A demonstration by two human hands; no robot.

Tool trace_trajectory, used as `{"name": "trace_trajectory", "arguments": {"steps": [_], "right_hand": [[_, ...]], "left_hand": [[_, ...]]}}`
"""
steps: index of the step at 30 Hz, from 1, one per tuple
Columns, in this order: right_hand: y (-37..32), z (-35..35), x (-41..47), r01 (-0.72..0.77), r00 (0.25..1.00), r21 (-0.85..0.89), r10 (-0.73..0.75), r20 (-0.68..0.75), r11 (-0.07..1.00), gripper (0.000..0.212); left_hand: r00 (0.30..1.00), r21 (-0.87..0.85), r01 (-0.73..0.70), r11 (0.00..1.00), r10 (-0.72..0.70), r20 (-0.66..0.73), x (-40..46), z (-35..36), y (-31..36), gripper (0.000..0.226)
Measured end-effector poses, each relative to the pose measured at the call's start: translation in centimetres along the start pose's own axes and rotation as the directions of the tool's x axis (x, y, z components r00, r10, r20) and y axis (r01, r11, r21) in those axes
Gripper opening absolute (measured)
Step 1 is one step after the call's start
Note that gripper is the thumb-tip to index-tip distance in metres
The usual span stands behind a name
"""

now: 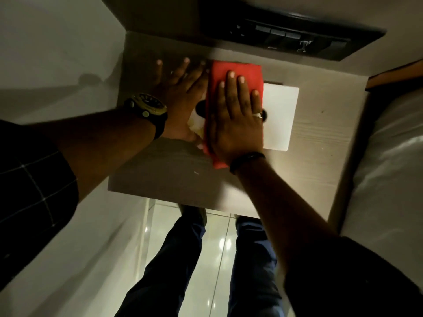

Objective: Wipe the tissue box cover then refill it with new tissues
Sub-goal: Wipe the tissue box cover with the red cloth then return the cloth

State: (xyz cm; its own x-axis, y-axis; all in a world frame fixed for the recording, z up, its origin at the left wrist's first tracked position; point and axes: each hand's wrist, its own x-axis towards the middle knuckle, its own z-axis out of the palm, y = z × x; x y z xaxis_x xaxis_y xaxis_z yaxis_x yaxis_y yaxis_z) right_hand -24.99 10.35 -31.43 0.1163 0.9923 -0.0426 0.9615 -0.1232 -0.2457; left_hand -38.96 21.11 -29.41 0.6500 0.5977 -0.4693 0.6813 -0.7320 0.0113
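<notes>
We find the white rectangular tissue box cover lying flat on the pale wood-grain counter, near its back edge; only the right part of its top shows, along with a sliver of a dark opening beside the ring finger, the remainder being covered; a folded red cleaning cloth is spread over its left and middle portion. Our right hand lies on the cloth with fingers straight and slightly fanned, palm down, so this grip is released and pressing rather than clenched; we judge the flat palm is there to bear the cloth evenly against the top as it is wiped. Our left hand, with a yellow-and-black wristwatch on its wrist, rests just beside the cloth on the left, fingers straight and spread, reaching onto the counter; its grip is likewise released, and it seems to brace the cover against sliding; whether it touches the cover itself we cannot tell, since the cloth hides that edge. Between the two hands something pale with a dark round spot peeks out, too hidden to name. Behind, a dark wall panel of switches is set above the counter; to the right lies a white bed sheet; below, glossy floor tiles. We judge the wiping is in hand; no new tissues are in view.
</notes>
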Motion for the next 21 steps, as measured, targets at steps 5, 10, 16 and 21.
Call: {"name": "trace_trajectory", "arguments": {"steps": [5, 10, 16, 21], "right_hand": [[5.2, -0.5, -2.4, -0.062, 0.998, -0.117, 0.06, -0.02, 0.991, 0.059], [5.2, -1.2, -2.1, -0.321, 0.947, -0.099, 0.319, -0.037, 0.942, 0.06], [2.3, -1.0, -0.5, -0.499, 0.867, -0.071, 0.494, -0.068, 0.864, 0.062], [-1.2, 0.1, 0.2, -0.333, 0.943, -0.05, 0.332, -0.022, 0.942, 0.064]], "left_hand": [[1.0, -0.01, 0.006, 1.0, -0.005, 0.026, -0.1, -0.1, 0.0, 0.15], [1.0, -0.006, -0.006, 1.0, 0.006, 0.003, 0.0, 0.2, 0.0, 0.149], [0.999, 0.002, -0.038, 0.999, 0.038, -0.029, 0.1, 0.6, -0.3, 0.148], [0.999, 0.004, -0.036, 0.999, 0.036, -0.029, 0.1, 0.6, -0.3, 0.145]]}}
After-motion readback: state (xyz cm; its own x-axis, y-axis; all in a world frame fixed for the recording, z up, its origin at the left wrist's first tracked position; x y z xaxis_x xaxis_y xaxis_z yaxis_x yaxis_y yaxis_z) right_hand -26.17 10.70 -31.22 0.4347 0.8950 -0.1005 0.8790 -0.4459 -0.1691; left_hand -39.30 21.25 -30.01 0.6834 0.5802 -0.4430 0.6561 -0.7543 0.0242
